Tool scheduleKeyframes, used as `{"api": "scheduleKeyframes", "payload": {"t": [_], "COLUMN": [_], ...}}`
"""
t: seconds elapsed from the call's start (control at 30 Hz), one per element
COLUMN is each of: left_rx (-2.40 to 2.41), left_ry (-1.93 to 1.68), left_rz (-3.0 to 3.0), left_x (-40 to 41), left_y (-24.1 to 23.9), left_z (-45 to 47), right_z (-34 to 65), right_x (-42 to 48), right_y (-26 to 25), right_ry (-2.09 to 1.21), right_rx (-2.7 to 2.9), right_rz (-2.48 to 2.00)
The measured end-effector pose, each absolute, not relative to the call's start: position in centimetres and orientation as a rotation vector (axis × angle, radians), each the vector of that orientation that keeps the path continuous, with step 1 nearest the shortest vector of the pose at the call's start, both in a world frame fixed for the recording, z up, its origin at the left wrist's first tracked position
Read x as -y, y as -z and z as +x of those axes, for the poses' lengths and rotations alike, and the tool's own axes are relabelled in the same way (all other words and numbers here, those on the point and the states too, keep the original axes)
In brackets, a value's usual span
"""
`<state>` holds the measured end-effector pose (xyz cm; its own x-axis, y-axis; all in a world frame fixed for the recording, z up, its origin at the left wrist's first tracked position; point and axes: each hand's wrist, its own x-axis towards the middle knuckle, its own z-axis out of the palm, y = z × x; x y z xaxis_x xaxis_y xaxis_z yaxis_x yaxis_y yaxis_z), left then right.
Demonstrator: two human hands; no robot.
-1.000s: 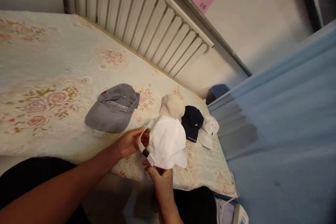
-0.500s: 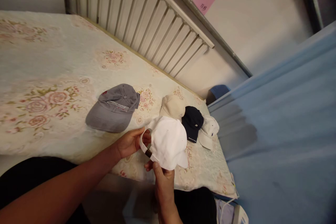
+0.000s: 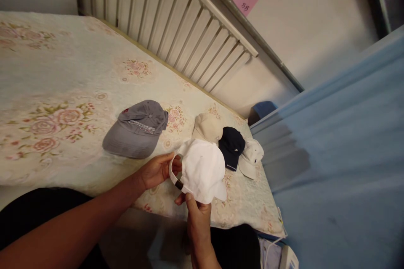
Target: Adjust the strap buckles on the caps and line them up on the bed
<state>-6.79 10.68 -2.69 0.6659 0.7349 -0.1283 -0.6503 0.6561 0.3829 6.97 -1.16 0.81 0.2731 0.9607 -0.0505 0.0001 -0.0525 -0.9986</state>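
A white baseball cap [image 3: 203, 170] is held up over the bed's front edge, its back strap and dark buckle toward the left and its brim pointing lower right. My left hand [image 3: 159, 171] grips the strap side, some fingers passing through the back opening. From below, my right hand [image 3: 198, 216] pinches the cap's lower rim near the buckle, thumb on top. To the left lies a grey cap [image 3: 139, 130] with lettering on its front. Behind the white cap sit a beige cap [image 3: 208, 126], partly covered, a navy cap [image 3: 232, 145] and an off-white cap [image 3: 251, 155].
A flowered sheet [image 3: 72, 75] covers the bed. Pale metal rails [image 3: 176, 29] run along its back side against the wall. A blue curtain [image 3: 341, 155] hangs at the right, with a blue item [image 3: 264, 109] by the far corner. A white device [image 3: 288, 257] is at lower right.
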Motion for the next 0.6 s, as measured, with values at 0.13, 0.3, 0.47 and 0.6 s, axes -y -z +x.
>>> {"api": "scheduleKeyframes", "payload": {"t": [0.13, 0.3, 0.47, 0.6], "left_rx": [-0.297, -0.311, -0.307, -0.308], "left_ry": [-0.812, -0.783, -0.755, -0.765], "left_rz": [0.313, 0.29, 0.291, 0.362], "left_x": [-10.8, -10.9, -11.2, -11.4], "left_y": [3.0, 3.4, 4.0, 4.3], "left_z": [-6.7, -6.5, -6.4, -6.3], "right_z": [7.0, 6.8, 6.8, 7.3], "right_x": [1.0, 1.0, 1.0, 0.5], "right_y": [-0.6, -0.9, -1.2, -1.2], "right_ry": [-1.028, -1.01, -1.01, -1.021], "right_rx": [0.978, 0.966, 0.998, 1.008], "right_rz": [-1.361, -1.365, -1.382, -1.356]}}
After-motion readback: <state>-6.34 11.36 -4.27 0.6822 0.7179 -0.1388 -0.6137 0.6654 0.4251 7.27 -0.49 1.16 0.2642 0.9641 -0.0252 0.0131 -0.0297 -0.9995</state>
